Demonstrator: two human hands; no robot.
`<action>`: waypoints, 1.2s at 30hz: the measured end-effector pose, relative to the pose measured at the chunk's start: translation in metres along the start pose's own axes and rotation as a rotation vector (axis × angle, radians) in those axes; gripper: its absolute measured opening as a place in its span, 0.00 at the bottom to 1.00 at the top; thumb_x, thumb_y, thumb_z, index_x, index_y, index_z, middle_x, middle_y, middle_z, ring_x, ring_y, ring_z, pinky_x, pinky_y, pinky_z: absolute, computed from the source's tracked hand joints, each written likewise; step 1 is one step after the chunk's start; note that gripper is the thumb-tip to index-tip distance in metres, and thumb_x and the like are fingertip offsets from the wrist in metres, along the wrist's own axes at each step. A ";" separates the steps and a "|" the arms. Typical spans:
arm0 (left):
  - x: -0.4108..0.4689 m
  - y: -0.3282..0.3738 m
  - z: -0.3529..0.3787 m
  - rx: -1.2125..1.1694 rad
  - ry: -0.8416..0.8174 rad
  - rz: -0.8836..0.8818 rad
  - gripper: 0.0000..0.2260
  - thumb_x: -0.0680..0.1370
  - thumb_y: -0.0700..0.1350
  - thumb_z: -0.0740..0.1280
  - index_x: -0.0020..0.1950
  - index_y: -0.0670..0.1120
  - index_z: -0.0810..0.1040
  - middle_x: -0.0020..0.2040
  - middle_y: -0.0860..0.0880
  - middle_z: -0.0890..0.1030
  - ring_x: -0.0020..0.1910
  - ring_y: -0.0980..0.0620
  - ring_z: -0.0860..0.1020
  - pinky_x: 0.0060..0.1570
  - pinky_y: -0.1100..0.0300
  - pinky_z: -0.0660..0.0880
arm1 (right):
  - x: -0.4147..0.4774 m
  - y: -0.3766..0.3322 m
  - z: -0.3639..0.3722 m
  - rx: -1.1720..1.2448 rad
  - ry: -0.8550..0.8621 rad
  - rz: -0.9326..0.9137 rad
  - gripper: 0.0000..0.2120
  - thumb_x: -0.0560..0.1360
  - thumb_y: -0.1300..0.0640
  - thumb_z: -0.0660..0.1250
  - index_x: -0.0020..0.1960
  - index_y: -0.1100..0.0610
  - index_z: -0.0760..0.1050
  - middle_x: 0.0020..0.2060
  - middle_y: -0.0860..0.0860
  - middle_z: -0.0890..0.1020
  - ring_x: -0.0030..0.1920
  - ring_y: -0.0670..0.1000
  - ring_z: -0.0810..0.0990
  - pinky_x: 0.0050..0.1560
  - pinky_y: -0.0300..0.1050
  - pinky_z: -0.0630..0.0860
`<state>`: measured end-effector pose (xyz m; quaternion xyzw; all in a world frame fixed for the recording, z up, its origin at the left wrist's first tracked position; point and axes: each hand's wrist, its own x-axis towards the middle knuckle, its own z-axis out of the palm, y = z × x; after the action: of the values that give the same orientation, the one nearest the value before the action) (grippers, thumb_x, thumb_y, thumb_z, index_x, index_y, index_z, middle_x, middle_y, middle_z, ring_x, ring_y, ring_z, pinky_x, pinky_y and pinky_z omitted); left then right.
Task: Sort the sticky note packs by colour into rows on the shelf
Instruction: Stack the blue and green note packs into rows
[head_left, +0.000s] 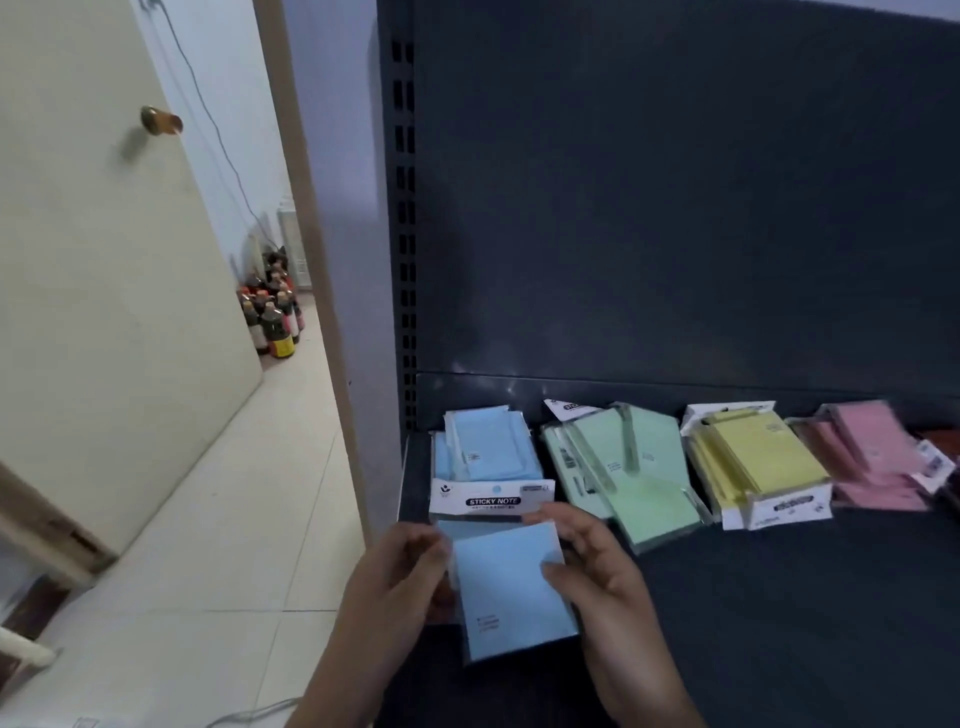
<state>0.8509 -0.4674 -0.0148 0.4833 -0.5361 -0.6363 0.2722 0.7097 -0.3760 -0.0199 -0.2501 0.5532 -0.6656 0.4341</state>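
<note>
1. Head view: a flat, rectangular blue pack (511, 587) in glossy clear wrap.
2. A dark matte shelf (779, 597) carries a blue pile (483, 447), green pile (618, 467), yellow pile (748, 462) and pink pile (867, 457) side by side; pale tiled floor (234, 519) lies at left.
3. The left hand (400, 577) and right hand (597, 566) pinch the pack's opposite edges with curled fingers, just before the blue pile.

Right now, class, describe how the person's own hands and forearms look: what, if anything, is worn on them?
The left hand and right hand are bare: no gloves, and no ring shows. The left forearm and right forearm are bare too, with no watch, band or sleeve in view down to the picture's bottom edge.
</note>
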 end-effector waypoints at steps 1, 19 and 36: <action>0.000 0.001 0.002 0.027 -0.042 -0.003 0.04 0.77 0.42 0.65 0.44 0.42 0.78 0.37 0.45 0.81 0.33 0.50 0.79 0.28 0.63 0.73 | -0.002 -0.001 0.000 0.027 0.005 -0.006 0.20 0.62 0.68 0.64 0.54 0.59 0.76 0.49 0.54 0.83 0.47 0.53 0.81 0.45 0.47 0.77; -0.013 0.006 0.047 -0.422 -0.296 -0.206 0.13 0.74 0.31 0.63 0.57 0.40 0.76 0.52 0.40 0.82 0.46 0.45 0.80 0.41 0.56 0.79 | -0.033 -0.003 -0.044 -0.063 0.211 -0.081 0.16 0.72 0.72 0.65 0.55 0.56 0.76 0.45 0.53 0.81 0.46 0.48 0.78 0.51 0.42 0.77; -0.037 -0.042 0.120 0.292 -0.246 0.496 0.14 0.71 0.36 0.69 0.52 0.51 0.76 0.58 0.57 0.71 0.58 0.65 0.72 0.55 0.75 0.67 | -0.045 -0.003 -0.118 -0.498 0.196 -0.110 0.14 0.73 0.70 0.65 0.46 0.51 0.79 0.40 0.50 0.77 0.29 0.40 0.72 0.32 0.30 0.69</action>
<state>0.7633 -0.3738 -0.0474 0.2910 -0.7523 -0.5205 0.2801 0.6356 -0.2766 -0.0415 -0.3130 0.7248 -0.5528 0.2667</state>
